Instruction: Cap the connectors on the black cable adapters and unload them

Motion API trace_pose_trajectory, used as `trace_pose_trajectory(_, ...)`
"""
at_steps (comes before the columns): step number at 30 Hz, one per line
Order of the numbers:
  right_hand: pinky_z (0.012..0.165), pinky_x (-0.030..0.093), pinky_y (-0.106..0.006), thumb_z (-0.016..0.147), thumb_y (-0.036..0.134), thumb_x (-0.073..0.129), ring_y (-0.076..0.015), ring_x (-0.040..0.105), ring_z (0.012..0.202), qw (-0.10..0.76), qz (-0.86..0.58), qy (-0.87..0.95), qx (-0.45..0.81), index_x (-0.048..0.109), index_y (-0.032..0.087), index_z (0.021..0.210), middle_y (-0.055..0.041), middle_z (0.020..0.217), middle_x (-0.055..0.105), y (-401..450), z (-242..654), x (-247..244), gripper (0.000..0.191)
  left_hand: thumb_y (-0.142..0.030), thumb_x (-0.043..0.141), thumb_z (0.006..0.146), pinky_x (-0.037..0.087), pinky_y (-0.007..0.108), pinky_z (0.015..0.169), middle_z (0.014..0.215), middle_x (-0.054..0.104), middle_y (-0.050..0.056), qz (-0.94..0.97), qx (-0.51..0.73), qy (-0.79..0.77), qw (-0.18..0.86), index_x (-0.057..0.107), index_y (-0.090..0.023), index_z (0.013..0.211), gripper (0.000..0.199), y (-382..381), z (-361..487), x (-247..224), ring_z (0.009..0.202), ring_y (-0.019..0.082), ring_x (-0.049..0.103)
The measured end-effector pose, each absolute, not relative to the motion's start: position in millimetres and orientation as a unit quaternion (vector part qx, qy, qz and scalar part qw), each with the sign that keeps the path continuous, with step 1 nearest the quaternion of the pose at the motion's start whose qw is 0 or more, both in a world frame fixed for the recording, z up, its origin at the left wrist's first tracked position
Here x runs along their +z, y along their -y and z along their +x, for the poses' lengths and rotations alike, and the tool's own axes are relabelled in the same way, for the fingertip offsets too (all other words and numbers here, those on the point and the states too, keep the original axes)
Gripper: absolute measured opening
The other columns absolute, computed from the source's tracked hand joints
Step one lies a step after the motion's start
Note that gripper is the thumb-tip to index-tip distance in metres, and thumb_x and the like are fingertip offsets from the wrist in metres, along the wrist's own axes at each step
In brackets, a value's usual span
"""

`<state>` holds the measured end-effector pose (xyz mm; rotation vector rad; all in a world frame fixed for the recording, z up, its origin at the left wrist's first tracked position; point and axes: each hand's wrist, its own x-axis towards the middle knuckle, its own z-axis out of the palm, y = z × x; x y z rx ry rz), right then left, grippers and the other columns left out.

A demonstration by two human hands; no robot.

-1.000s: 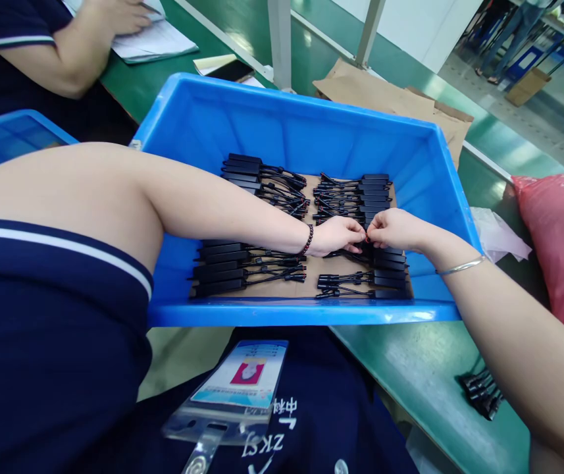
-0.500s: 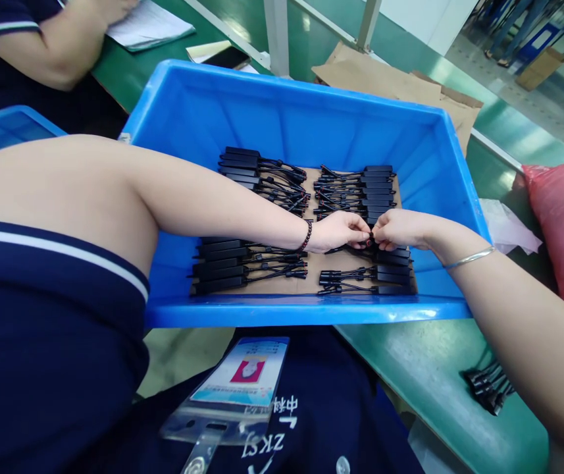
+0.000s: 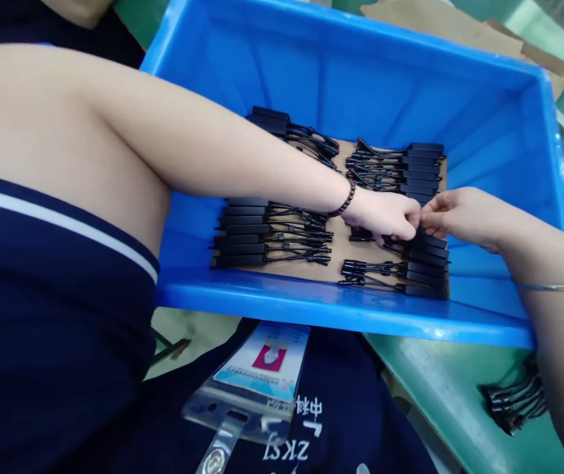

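Note:
Inside a blue plastic bin (image 3: 341, 309), black cable assemblies, each with a flat black box and thin leads, lie in two columns. The left column (image 3: 242, 237) is partly covered by my left forearm; the right column (image 3: 424, 158) runs beneath my hands. My left hand (image 3: 385, 212) is closed, knuckles up, over the middle of the right column. Beside it my right hand (image 3: 459, 214) is pinched, its fingertips meeting the left hand's. Whatever is between the fingers is hidden. Black leads and boxes show just below both hands.
Brown cardboard (image 3: 343, 247) lines the bin floor. On the green table (image 3: 439, 375) at lower right lies a bundle of black cables (image 3: 513, 398). Cardboard sheets (image 3: 449, 26) lie behind the bin. Part of another person (image 3: 79, 10) shows at upper left.
The view has shifted down and closer, so the bin looks larger. My left hand has turned knuckles up and its fingers have curled in; the small red-ringed black piece between the hands is now hidden.

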<state>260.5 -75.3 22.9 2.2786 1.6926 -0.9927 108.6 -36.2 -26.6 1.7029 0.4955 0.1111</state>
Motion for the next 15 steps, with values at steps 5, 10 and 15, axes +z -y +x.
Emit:
trace_pose_trajectory(5, 0.049, 0.039, -0.022, 0.081, 0.017, 0.054, -0.0105, 0.055, 0.055, 0.113, 0.739, -0.6, -0.286, 0.061, 0.014, 0.077, -0.0056, 0.068, 0.065, 74, 261, 25, 0.009, 0.007, 0.064, 0.056, 0.036, 0.038, 0.092, 0.054, 0.054, 0.005, 0.937, -0.033, -0.057, 0.342, 0.05, -0.017, 0.039, 0.032, 45, 97, 1, 0.084, 0.024, 0.056)
trace_pose_trajectory(10, 0.05, 0.04, -0.022, 0.077, 0.017, 0.053, -0.0121, 0.058, 0.058, 0.127, 0.742, -0.598, -0.275, 0.059, 0.016, 0.078, -0.0024, 0.07, 0.066, 73, 262, 25, 0.007, 0.0, 0.074, 0.053, 0.044, 0.034, 0.073, 0.053, 0.056, 0.004, 0.941, -0.182, -0.104, 0.266, 0.056, -0.016, 0.046, 0.024, 68, 83, 5, 0.065, 0.02, 0.054)
trace_pose_trajectory(15, 0.05, 0.04, -0.025, 0.075, 0.019, 0.053, -0.0132, 0.058, 0.057, 0.158, 0.729, -0.618, -0.248, 0.06, 0.018, 0.079, 0.0004, 0.068, 0.065, 73, 260, 28, 0.009, -0.009, 0.059, 0.073, 0.04, 0.028, 0.06, 0.079, 0.067, 0.01, 0.961, -0.245, -0.047, 0.117, 0.07, -0.011, 0.085, 0.017, 65, 82, 2, 0.061, 0.017, 0.054)
